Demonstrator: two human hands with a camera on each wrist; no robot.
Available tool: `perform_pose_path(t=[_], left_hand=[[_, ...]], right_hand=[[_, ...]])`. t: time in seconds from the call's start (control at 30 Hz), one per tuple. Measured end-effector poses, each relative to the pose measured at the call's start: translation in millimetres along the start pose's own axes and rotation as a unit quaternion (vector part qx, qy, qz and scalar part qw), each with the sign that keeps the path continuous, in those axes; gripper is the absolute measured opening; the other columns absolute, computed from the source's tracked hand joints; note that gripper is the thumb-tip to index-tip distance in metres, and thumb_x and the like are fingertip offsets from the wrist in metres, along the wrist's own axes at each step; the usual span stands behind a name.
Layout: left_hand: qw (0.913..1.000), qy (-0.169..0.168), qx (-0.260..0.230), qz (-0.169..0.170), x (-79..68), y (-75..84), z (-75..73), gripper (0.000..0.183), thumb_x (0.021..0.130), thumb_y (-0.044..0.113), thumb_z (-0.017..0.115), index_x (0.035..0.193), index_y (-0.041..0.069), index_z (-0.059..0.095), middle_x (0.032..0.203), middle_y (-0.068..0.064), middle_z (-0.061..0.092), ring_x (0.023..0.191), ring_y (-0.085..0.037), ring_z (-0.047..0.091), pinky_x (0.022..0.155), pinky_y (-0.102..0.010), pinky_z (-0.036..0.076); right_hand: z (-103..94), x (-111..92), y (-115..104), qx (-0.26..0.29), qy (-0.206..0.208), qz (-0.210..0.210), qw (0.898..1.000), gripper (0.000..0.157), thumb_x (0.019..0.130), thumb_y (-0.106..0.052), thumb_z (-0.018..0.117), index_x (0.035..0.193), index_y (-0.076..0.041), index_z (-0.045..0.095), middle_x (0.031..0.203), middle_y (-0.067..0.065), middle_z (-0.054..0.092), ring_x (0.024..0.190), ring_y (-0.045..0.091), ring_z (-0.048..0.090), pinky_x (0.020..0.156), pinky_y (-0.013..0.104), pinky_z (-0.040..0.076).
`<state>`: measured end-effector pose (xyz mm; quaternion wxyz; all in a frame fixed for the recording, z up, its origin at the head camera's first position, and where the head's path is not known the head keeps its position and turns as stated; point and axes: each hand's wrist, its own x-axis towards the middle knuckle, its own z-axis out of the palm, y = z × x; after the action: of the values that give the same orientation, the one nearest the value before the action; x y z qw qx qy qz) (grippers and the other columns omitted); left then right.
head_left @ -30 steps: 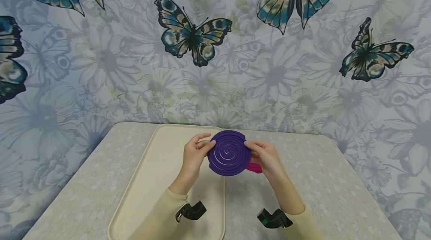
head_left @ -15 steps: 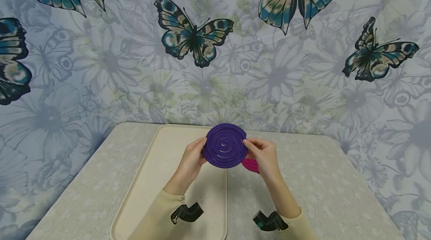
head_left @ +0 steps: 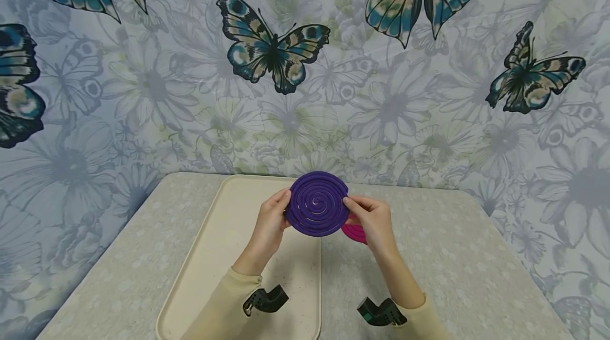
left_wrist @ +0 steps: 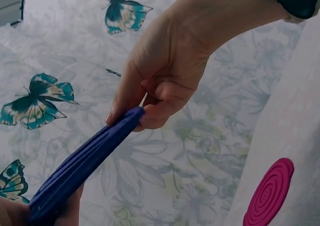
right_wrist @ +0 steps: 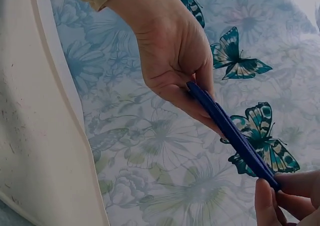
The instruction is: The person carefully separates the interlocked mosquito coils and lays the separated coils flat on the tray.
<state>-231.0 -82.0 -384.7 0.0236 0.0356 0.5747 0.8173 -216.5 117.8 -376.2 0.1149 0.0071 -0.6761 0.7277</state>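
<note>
A round purple spiral disc (head_left: 316, 203), made of coiled ridges, is held up off the table with its face toward me. At its left edge my left hand (head_left: 272, 223) pinches it between thumb and fingers. My right hand (head_left: 376, 223) pinches the right edge. Both wrist views show the disc nearly edge-on, looking dark blue, with the thumbs on one face and fingers behind. A similar pink spiral disc (head_left: 355, 233) lies on the table behind my right hand, partly covered in the head view; the left wrist view shows more of this pink disc (left_wrist: 267, 193).
A cream tray (head_left: 214, 266) with a raised rim lies on the left half of the table, partly under my left arm. The pale patterned table (head_left: 457, 255) stretches to the right. A butterfly-printed wall (head_left: 295, 133) stands at the back edge.
The purple disc has risen slightly and shifted a little left. The left hand's spread fingers have closed in behind its edge. Since half a second ago almost nothing has moved.
</note>
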Motion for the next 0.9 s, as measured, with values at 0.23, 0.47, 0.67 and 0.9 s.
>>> perform_pose_path(t=[0.23, 0.47, 0.67, 0.9], left_hand=[[0.9995, -0.003, -0.025, -0.02, 0.7, 0.8, -0.6, 0.033, 0.103, 0.015, 0.037, 0.122, -0.006, 0.054, 0.078, 0.011, 0.065, 0.059, 0.0, 0.058, 0.055, -0.014, 0.049], [0.9956, -0.039, -0.075, -0.042, 2.3, 1.0, -4.5, 0.026, 0.102, 0.013, 0.038, 0.093, 0.011, 0.062, 0.067, 0.009, 0.062, 0.054, 0.0, 0.054, 0.053, -0.015, 0.047], [0.9908, -0.079, -0.096, -0.056, 2.6, 2.7, -8.4, 0.035, 0.103, 0.011, 0.034, 0.086, 0.016, 0.064, 0.066, 0.009, 0.062, 0.055, 0.0, 0.054, 0.053, -0.015, 0.046], [0.9944, -0.078, -0.068, -0.023, -1.6, 7.6, -8.2, 0.035, 0.102, 0.011, 0.037, 0.082, 0.017, 0.064, 0.06, 0.01, 0.058, 0.047, -0.001, 0.048, 0.046, -0.013, 0.04]], right_hand=[[1.1, 0.2, -1.6, 0.058, -0.002, 0.01, 0.998, 0.008, 0.087, 0.001, 0.064, 0.084, 0.0, 0.071, 0.065, -0.004, 0.068, 0.051, 0.008, 0.06, 0.051, 0.024, 0.055], [-2.6, -1.5, -7.5, 0.102, -0.052, 0.056, 0.992, 0.029, 0.09, 0.0, 0.06, 0.071, -0.018, 0.071, 0.063, -0.007, 0.066, 0.053, 0.005, 0.06, 0.052, 0.021, 0.053], [-6.0, -8.5, -13.3, 0.062, -0.065, 0.019, 0.996, 0.022, 0.089, -0.002, 0.063, 0.076, -0.017, 0.072, 0.067, -0.006, 0.068, 0.054, 0.006, 0.062, 0.054, 0.022, 0.055], [-8.2, -15.0, -18.3, 0.061, -0.089, 0.005, 0.994, 0.022, 0.089, -0.002, 0.063, 0.076, -0.018, 0.072, 0.069, -0.006, 0.068, 0.054, 0.006, 0.061, 0.055, 0.02, 0.054]])
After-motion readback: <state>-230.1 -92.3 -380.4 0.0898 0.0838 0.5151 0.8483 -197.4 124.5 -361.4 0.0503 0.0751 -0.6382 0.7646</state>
